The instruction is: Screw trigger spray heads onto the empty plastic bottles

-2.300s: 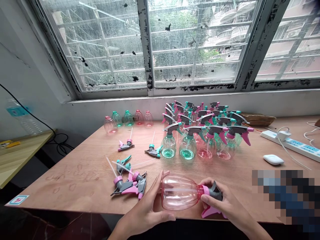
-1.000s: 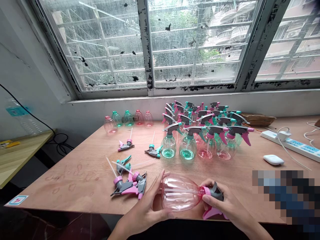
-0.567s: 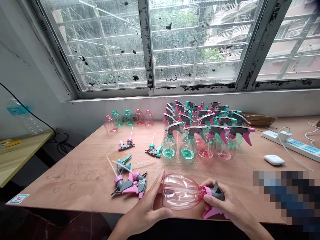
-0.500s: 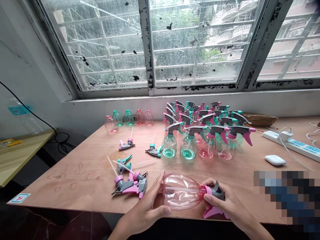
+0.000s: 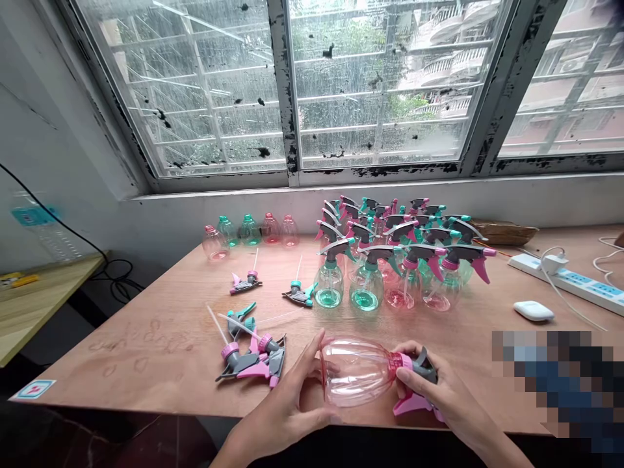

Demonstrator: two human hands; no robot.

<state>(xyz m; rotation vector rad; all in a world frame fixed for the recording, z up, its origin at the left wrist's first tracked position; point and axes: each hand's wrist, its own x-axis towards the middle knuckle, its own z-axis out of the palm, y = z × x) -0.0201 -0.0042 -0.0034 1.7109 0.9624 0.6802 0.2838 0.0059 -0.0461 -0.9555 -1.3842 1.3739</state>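
A clear pink spray bottle (image 5: pixel 358 374) lies on its side in front of me, its base to the left. Its grey-and-pink trigger head (image 5: pixel 423 365) is on the neck, with the pink trigger pointing down. My right hand (image 5: pixel 439 390) is closed round the pink collar and head, thumb in front. Around the base end my left hand (image 5: pixel 287 403) is cupped, thumb low in front and fingers behind, partly seen through the plastic. Left of it, a pile of loose trigger heads (image 5: pixel 251 357) with dip tubes lies on the table.
Several assembled spray bottles (image 5: pixel 366 286) stand grouped at the back. Several headless bottles (image 5: pixel 250 231) line the wall side. Two more trigger heads, one pink (image 5: pixel 246 283) and one teal (image 5: pixel 298 296), lie mid-table. A white case (image 5: pixel 533 311) and power strip (image 5: pixel 575 283) are at right.
The pink bottle has shifted slightly right, its neck end a little higher. My right thumb and fingers have changed position on the collar; my left hand stays round the base.
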